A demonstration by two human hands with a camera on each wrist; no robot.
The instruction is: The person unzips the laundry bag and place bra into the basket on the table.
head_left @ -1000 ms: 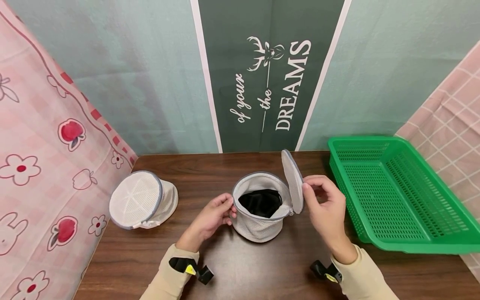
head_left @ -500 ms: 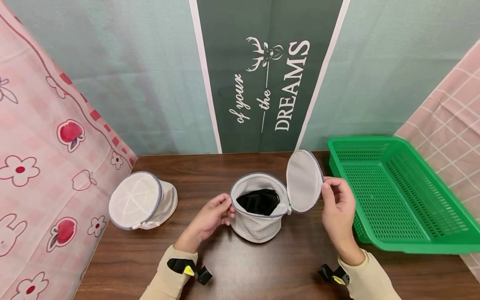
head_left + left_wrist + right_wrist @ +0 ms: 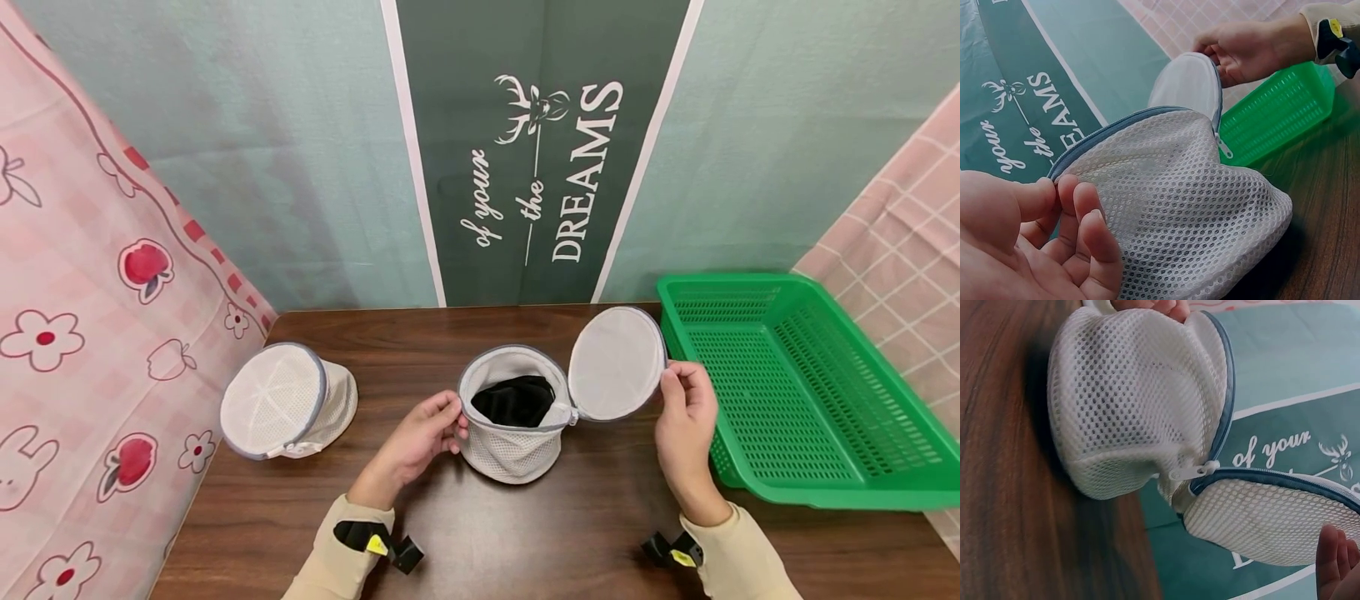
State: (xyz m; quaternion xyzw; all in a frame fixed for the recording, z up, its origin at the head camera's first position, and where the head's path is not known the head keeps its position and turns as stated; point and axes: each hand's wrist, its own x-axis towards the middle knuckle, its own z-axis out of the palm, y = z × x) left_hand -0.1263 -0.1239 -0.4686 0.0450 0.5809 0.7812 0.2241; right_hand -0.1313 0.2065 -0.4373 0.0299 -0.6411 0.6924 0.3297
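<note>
The left hand [image 3: 420,440] pinched a mesh bag [image 3: 513,457] at its rim [image 3: 1230,378]; the right hand's [image 3: 686,427] fingers pinched its lid [image 3: 617,363]. A black item [image 3: 516,402], apparently fabric, lay inside.

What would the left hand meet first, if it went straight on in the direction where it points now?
The left wall of the open mesh bag, which the left hand pinches. Beyond it, the black item inside seems next in line, though its depth is hard to judge.
</note>
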